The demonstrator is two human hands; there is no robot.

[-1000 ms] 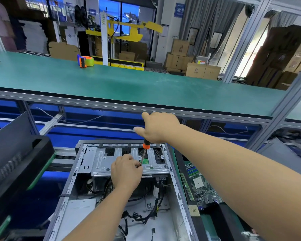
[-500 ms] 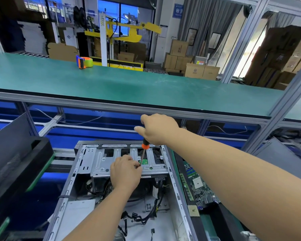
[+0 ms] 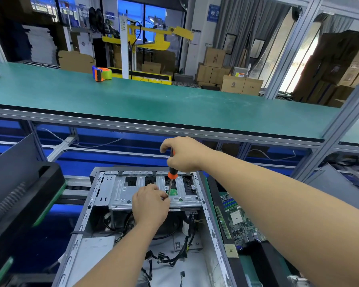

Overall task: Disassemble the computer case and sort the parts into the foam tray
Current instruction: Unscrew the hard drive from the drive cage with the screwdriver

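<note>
Black panel (image 3: pixel 19 193): leans at the far left, well apart from the work.
Computer case (image 3: pixel 87 216): lies open on its side between the black panel and the circuit board, lid off, loose cables (image 3: pixel 168 259) trailing across its floor.
Drive cage (image 3: pixel 153 191): the grey metal bracket across the far end of the case, not yet removed.
Left hand (image 3: pixel 150 206): rests on the drive cage with fingers curled, pinching near the screwdriver tip – whether it grasps a screw or the shaft itself I cannot tell.
Screwdriver (image 3: pixel 171 179): orange and black handle, shaft nearly upright, tip down on the cage just beside the left fingertips.
Right hand (image 3: pixel 184 154): clenched around the screwdriver handle from above.
Circuit board (image 3: pixel 239 220): green, lying just beside the right wall of the case.
Foam tray: I cannot pick it out with confidence; the dark surface under the circuit board may be part of it.
Tape dispenser (image 3: pixel 101 73): on the upper green bench (image 3: pixel 174 104), far from the work.
Step in hand: most likely loosening a screw on the drive cage.
Risks: the tip could slip off the screw head and jab the left fingers, since they sit so close. A freed screw could drop among the cables – hard to find there. A tilted shaft could chew up the screw head.
</note>
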